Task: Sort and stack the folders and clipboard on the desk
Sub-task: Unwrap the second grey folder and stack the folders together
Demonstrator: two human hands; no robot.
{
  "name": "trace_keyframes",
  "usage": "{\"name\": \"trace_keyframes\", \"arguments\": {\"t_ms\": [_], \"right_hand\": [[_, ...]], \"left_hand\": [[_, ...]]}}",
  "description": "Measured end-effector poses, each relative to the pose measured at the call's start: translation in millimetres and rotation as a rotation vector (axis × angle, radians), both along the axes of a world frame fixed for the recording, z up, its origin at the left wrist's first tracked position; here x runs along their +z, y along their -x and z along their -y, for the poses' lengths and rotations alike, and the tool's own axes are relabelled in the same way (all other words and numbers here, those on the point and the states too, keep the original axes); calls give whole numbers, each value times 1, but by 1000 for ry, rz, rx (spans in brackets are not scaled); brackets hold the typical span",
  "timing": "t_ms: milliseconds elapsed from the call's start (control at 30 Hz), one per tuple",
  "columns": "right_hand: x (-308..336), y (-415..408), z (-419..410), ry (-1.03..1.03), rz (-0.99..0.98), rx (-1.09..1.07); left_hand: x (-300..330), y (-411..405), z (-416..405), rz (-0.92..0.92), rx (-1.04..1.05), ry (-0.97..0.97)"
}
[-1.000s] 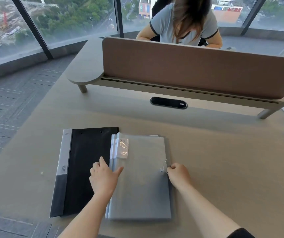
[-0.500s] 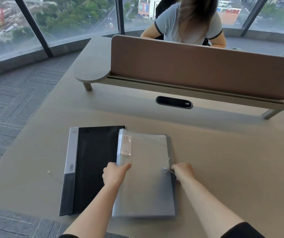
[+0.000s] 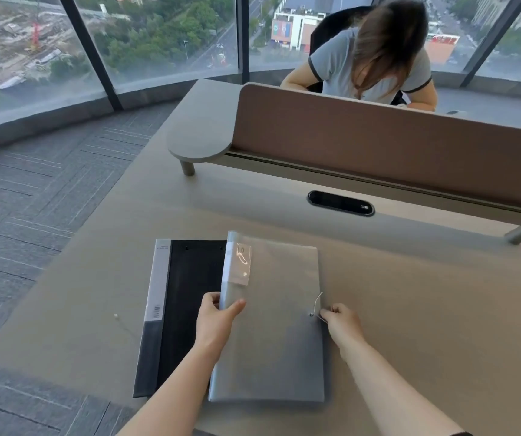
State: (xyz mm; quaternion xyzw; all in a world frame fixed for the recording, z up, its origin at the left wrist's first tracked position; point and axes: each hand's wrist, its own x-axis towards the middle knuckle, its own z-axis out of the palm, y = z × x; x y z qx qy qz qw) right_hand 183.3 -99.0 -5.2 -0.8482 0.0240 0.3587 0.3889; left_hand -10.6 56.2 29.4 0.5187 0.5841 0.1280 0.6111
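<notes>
A translucent grey folder (image 3: 278,325) with a small label pocket near its top left lies on the beige desk (image 3: 425,309). My left hand (image 3: 216,322) grips its left edge, thumb on top, and that edge is raised off the desk. My right hand (image 3: 341,322) pinches the white elastic cord at the folder's right edge. A black folder with a grey-white spine (image 3: 177,309) lies flat just to the left, partly under the grey one. No clipboard can be told apart.
A brown divider panel (image 3: 394,152) on a raised shelf crosses the desk behind, with a black cable slot (image 3: 341,202) in front of it. A person sits beyond the panel. The desk's left edge drops to grey carpet. A tiny white bit (image 3: 116,316) lies left of the folders.
My left hand went from lying flat on the grey folders to gripping their left edge and lifting it. The layers have closed into one neat folder. The right hand kept hold of the cord.
</notes>
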Motion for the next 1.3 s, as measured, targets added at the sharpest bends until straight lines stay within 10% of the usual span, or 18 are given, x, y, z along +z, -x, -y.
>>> {"name": "trace_keyframes", "arguments": {"t_ms": [500, 1300], "right_hand": [[10, 30, -95, -146, -7, 342], [-7, 89, -142, 201, 204, 374]], "left_hand": [[35, 60, -48, -22, 277, -107], [-8, 101, -118, -209, 81, -86]]}}
